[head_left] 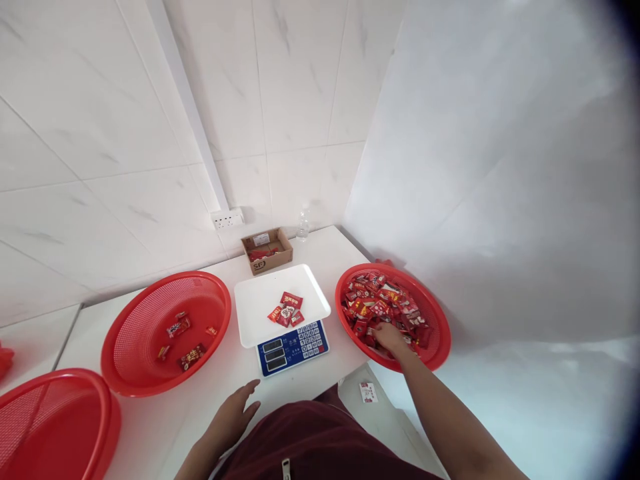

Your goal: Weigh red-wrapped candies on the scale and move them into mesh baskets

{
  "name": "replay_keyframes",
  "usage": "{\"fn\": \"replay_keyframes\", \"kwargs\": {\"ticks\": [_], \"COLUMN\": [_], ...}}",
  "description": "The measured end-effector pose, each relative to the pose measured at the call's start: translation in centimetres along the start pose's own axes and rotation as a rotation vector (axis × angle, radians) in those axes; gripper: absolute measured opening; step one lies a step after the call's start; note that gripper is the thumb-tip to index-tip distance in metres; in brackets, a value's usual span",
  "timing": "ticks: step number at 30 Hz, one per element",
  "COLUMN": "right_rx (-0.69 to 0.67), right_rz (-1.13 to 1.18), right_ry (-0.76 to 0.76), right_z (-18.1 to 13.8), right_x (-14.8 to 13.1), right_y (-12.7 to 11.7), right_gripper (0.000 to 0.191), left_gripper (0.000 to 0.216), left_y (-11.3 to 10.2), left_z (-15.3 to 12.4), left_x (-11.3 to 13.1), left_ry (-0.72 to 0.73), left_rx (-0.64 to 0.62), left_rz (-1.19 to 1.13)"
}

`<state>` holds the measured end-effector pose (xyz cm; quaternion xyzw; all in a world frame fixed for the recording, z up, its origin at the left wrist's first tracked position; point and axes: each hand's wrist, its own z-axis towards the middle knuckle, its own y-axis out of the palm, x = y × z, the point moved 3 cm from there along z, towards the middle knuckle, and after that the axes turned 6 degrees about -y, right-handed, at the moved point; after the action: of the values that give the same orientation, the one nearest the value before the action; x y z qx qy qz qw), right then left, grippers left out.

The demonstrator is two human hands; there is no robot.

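Note:
My right hand (390,338) reaches into the red basket (443,333) on the right, its fingers closed among many red-wrapped snack packets (380,300). Whatever the fingertips grip is hidden by the hand and the packets. Over the table's front edge, my left hand (235,412) is open, thumb and fingers apart, holding nothing. Just beyond it stands a digital scale (293,348) with a blue keypad panel and a white tray (260,290). A small cluster of red packets (289,311) lies on that tray.
To the left, a red basket (113,350) holds several packets (191,358); another red basket (103,413) sits nearer. A small cardboard box (270,261) with red items and a clear plastic bottle (303,225) stand by the wall. Below the table lies a printed packet (369,392).

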<state>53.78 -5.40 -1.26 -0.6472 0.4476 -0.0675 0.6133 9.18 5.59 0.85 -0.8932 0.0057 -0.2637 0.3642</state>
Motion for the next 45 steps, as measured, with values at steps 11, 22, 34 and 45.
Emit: {"fn": "replay_keyframes", "kwargs": {"ticks": [11, 22, 34, 45], "right_rx": [0.005, -0.137, -0.318, -0.253], "right_rz": [0.371, 0.074, -0.272, -0.273], "right_ry": [-0.271, -0.598, -0.835, -0.657], "right_z": [0.9, 1.8, -1.3, 0.5], "right_x": [-11.3, -25.5, -25.5, -21.9], "right_y": [-1.6, 4.6, 8.6, 8.6], "right_gripper": [0.029, 0.035, 0.053, 0.056], "left_gripper": [0.053, 0.053, 0.057, 0.057], "left_y": [-0.4, -1.1, -0.3, -0.1], "left_z": [-1.0, -3.2, -4.2, -4.1], "left_x": [0.1, -0.1, -1.7, -2.5], "left_ry": [-0.001, -0.071, -0.121, -0.109], "left_rx": [0.024, 0.087, 0.102, 0.091], "left_rz": [-0.012, -0.099, -0.142, -0.122]}}
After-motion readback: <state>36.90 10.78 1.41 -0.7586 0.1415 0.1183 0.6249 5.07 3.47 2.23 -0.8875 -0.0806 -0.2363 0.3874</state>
